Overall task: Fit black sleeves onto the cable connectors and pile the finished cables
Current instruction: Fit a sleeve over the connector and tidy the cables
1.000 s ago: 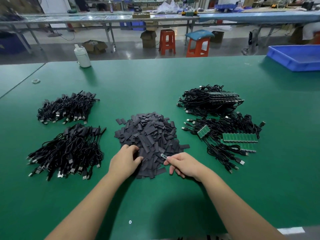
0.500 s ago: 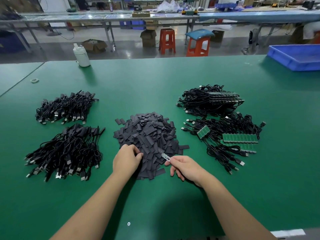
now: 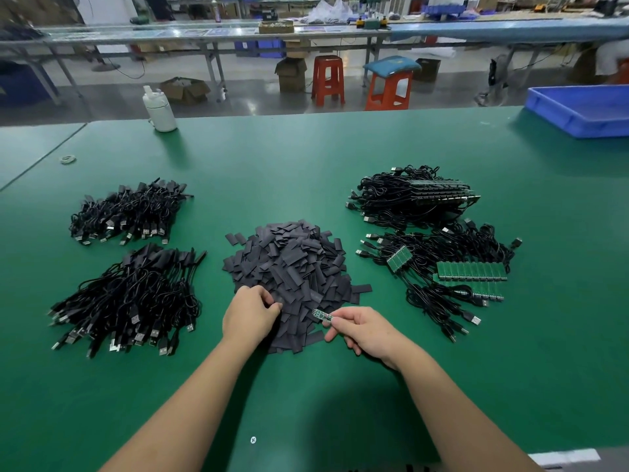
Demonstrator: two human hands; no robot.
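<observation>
Sleeves come next: our left hand has dug in, fingers pinching one; our right hand still grips the board.

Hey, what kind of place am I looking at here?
Most likely an electronics assembly workshop: a long green workbench holds bundled USB cables, a heap of black sleeves and small green circuit boards, with more benches and plastic stools behind.

Both forearms stretched forward, left hand palm-down with fingers curled, seemingly pinching something at the tips, right hand pinching between thumb and forefinger, other fingers tucked under.
</observation>
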